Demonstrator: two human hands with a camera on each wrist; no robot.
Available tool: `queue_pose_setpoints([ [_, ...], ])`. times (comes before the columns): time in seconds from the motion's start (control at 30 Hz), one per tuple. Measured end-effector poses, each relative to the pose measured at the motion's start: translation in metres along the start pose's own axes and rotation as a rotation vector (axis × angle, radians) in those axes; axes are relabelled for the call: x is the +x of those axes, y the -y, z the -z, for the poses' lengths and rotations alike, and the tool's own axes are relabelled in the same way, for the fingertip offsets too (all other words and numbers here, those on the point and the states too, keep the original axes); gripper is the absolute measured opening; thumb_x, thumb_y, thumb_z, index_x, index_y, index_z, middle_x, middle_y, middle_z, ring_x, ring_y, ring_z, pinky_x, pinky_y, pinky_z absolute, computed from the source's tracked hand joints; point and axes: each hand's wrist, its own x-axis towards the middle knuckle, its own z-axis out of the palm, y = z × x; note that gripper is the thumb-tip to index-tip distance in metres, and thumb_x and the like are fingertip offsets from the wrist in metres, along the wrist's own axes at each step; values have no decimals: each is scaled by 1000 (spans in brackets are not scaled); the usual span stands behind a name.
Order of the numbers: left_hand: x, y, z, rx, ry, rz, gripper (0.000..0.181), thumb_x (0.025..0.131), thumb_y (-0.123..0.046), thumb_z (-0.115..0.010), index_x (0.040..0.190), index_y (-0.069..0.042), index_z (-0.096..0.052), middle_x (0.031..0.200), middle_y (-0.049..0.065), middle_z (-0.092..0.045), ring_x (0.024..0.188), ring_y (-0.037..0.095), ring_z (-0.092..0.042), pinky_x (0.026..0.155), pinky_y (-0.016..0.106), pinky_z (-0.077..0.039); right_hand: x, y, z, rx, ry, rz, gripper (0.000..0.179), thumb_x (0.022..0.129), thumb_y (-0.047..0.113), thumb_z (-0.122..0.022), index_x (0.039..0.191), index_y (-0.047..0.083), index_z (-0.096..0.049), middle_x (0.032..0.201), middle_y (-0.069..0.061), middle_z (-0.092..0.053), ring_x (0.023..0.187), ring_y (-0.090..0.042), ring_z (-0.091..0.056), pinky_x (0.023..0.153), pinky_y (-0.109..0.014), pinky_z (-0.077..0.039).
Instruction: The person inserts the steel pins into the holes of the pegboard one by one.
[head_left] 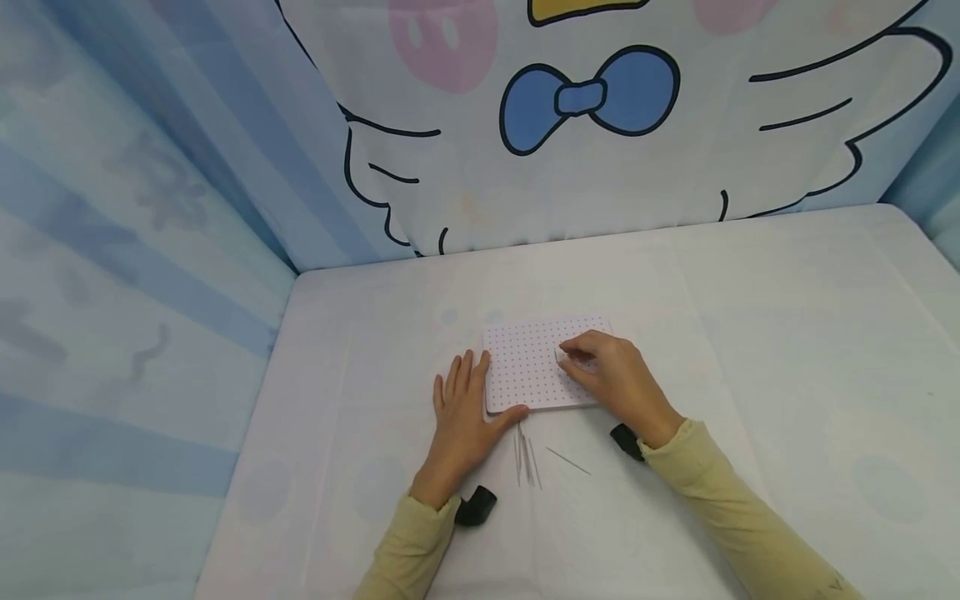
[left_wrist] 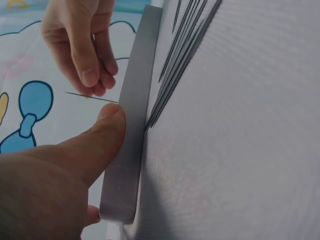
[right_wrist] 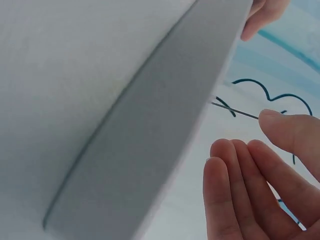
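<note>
A white board (head_left: 525,364) dotted with rows of small holes lies on the table. One thin metal pin (left_wrist: 82,95) stands up from its top. My right hand (head_left: 611,371) is over the board's right part, thumb and forefinger apart on either side of the pin; in the right wrist view the thumb (right_wrist: 287,130) covers the pin's upper end. My left hand (head_left: 465,412) lies with fingers spread along the board's left side, its thumb (left_wrist: 107,132) against the front edge.
Several loose metal pins (head_left: 528,460) lie in a bunch before the board's front edge, and a single pin (head_left: 568,461) is to their right. Behind the white-covered table (head_left: 390,333) hangs a cartoon-printed curtain (head_left: 465,167).
</note>
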Motion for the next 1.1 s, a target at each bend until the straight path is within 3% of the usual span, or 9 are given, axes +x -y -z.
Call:
queue_pose_setpoints([
  [0.47,-1,0,-4,-10,11,3,99,84,-60,-69,158,-10,-26,165,16,-17,153,35,-9,120,59,0,-17,12,18,-40,28,6,18,83,5,-77,101,0,-73,99,-10,-74,85,-24,-68,78,-42,-57],
  [1.1,0,4,-3,-37,-19,-21,99,84,-57,-70,157,-8,-26,164,18,-18,153,36,-9,119,60,1,-40,30,15,-66,174,95,16,82,2,-77,97,4,-72,93,-1,-71,84,-15,-66,76,-32,-57],
])
